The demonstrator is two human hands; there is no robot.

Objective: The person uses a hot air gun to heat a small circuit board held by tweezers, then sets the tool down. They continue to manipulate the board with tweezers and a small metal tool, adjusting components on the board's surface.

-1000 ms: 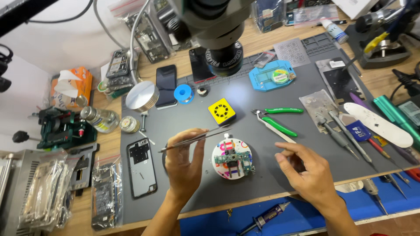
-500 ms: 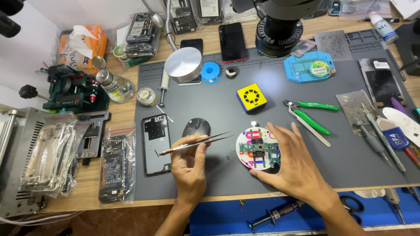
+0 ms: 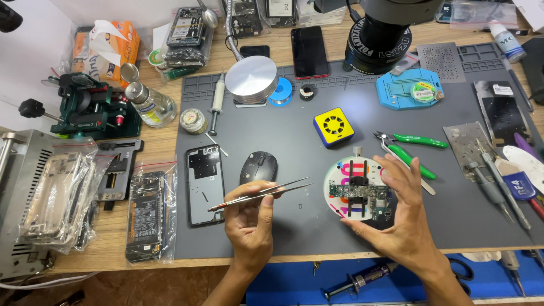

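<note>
Though half-hidden by right hand [image 3: 405, 218], circuit board [image 3: 358, 192]
</note>
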